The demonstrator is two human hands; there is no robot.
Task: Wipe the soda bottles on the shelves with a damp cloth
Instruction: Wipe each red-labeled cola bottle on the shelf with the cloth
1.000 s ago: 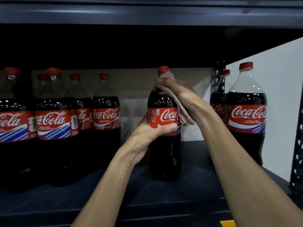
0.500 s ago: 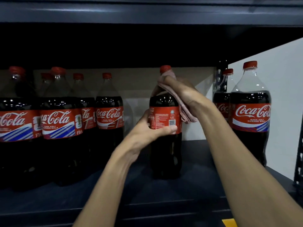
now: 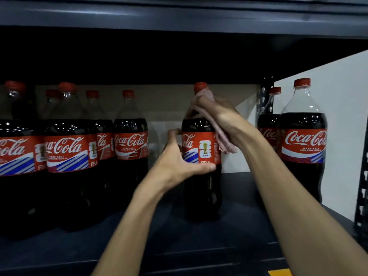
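head view: only view, everything below is from it
bottles total: 8 visible, all red caps, dark cola, red labels
left group point(image 3: 67, 152): 5, packed in two staggered rows; the far-left one is cut by the frame edge
centre bottle point(image 3: 201, 188): 1, upright on the shelf point(image 3: 229, 246), apart from both groups; this is the one being wiped
right front bottle point(image 3: 302, 144): 1, near the white side panel point(image 3: 342, 116)
right rear bottle point(image 3: 267, 124): 1, mostly covered by the front one and the right forearm
hands: 2, bare forearms coming in from the bottom edge
left hand point(image 3: 175, 166): grasping centre bottle at the label, thumb across the lower front, fingers curled round the far left side
right hand point(image 3: 221, 116): fingers clenched over the cloth, pressing it on the neck and shoulder just under the cap
cloth point(image 3: 225, 142): 1, pink, folded; loose end hangs down beside the label on the right
hidden: centre bottle's neck behind hand and cloth; label text only partly readable
hard to make out: bottle bases on the left lost in shadow; underside of the upper shelf point(image 3: 179, 16) is black
cut off: perforated upright point(image 3: 361, 196) at the right edge; yellow patch point(image 3: 278, 272) at the bottom edge, can't tell what it is
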